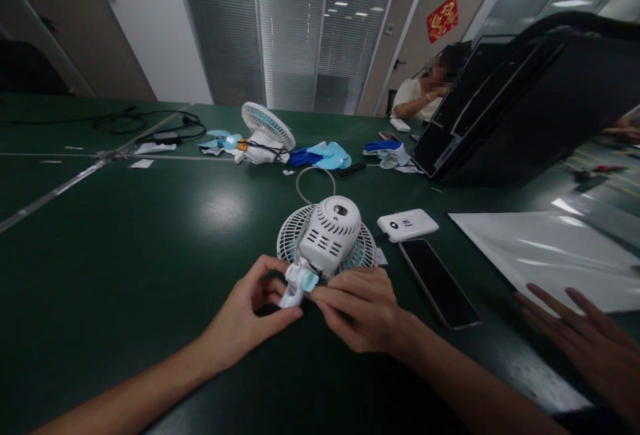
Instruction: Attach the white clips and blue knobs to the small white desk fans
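A small white electric fan (327, 238) lies on the green table with its grille facing down and its rounded motor housing up. At its near end is a white bracket (294, 283) with a light-blue knob (309, 280). My left hand (245, 312) is closed on the bracket from the left, thumb below and fingers behind. From the right, my right hand (363, 308) pinches the fan at the knob's side. Its fingertips partly hide that spot, so any small part between them cannot be made out. A grey cord (316, 172) loops out behind the housing.
Right of the fan lie a white power bank (407, 224), a phone (440, 282) and a white sheet (555, 248) under another person's hand (590, 342). Behind are a second fan (265, 135), blue blades (327, 155), gloves (387, 152) and a big black case (525, 102). Another person (417, 98) sits beyond.
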A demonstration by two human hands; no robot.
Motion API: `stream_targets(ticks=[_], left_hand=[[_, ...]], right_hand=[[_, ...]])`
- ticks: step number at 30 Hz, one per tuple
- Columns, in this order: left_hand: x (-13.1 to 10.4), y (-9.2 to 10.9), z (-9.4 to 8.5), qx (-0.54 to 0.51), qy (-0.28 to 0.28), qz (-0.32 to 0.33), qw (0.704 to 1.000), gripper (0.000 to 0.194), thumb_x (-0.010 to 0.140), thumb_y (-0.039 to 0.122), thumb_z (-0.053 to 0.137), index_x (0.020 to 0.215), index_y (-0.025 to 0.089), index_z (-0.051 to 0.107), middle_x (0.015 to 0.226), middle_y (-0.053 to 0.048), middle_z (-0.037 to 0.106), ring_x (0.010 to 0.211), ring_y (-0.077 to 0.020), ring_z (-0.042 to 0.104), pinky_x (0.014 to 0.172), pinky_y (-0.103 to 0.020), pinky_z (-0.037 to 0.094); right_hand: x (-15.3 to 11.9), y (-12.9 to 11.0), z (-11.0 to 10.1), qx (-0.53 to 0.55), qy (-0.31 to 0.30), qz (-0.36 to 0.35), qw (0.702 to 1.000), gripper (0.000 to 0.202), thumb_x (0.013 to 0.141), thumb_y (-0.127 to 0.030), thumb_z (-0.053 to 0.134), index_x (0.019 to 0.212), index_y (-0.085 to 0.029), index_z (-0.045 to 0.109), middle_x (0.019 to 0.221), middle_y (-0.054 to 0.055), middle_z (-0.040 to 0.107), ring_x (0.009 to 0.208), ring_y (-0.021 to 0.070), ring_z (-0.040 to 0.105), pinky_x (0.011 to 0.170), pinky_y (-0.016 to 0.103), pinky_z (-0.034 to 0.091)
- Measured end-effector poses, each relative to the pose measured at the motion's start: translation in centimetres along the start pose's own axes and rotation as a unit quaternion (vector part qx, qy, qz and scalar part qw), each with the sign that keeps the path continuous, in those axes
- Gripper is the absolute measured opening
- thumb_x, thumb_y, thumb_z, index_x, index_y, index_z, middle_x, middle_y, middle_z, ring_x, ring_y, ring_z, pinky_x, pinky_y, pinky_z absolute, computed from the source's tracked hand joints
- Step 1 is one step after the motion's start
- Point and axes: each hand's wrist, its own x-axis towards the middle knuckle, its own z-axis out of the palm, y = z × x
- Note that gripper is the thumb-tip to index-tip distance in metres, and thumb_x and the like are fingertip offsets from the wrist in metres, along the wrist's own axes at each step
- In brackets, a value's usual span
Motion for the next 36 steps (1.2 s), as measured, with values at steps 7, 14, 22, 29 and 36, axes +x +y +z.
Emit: stream_targets(ticks=[7,14,22,29,36], left_hand=[[0.03,0.14,0.07,-0.005,-0.003,-0.002,1.0,0.042,0.083,0.023,0.08,0.114,0.022,0.052,0.092,-0.001,0.065,0.082,-0.0153,0.061,0.074,-0.027,0.05],[0.01,0.02,0.03,-0.009,0.0,-0.005,1.0,0.044,0.083,0.024,0.08,0.115,0.022,0.05,0.089,0.0,0.064,0.08,-0.0144,0.06,0.072,-0.027,0.049],[-0.01,0.07,0.13,-0.011,0.002,-0.007,1.0,0.041,0.083,0.024,0.08,0.113,0.022,0.051,0.094,-0.001,0.063,0.083,-0.015,0.061,0.074,-0.027,0.05],[-0.01,0.06,0.12,0.004,0.008,0.002,1.0,0.042,0.083,0.024,0.079,0.113,0.022,0.051,0.093,-0.001,0.064,0.083,-0.0157,0.06,0.074,-0.028,0.05],[-0.06,0.26,0.24,0.012,0.012,0.0,1.0,0.04,0.084,0.023,0.077,0.114,0.022,0.051,0.093,-0.001,0.063,0.084,-0.0168,0.06,0.075,-0.029,0.051]], right_hand=[[-0.06,0.1,0.27,-0.006,0.017,0.061,0.998,0.023,0.087,-0.011,0.063,0.108,-0.019,0.067,0.085,-0.001,0.069,0.069,0.0098,0.063,0.057,0.024,0.045],[-0.07,-0.23,0.19,0.007,0.0,0.017,1.0,0.021,0.086,-0.014,0.064,0.107,-0.019,0.068,0.082,-0.001,0.068,0.066,0.0102,0.062,0.059,0.026,0.046],[-0.38,0.11,0.44,-0.007,0.012,0.066,0.998,0.02,0.087,-0.014,0.063,0.106,-0.02,0.068,0.084,-0.001,0.07,0.066,0.0099,0.063,0.057,0.025,0.045],[-0.27,-0.23,0.58,-0.004,0.011,0.046,0.999,0.028,0.087,-0.013,0.064,0.113,-0.022,0.067,0.086,-0.002,0.07,0.069,0.0091,0.065,0.061,0.024,0.048],[-0.53,-0.05,0.78,-0.009,0.019,0.074,0.997,0.022,0.087,-0.013,0.063,0.107,-0.02,0.068,0.086,-0.001,0.071,0.067,0.0102,0.064,0.058,0.025,0.047]])
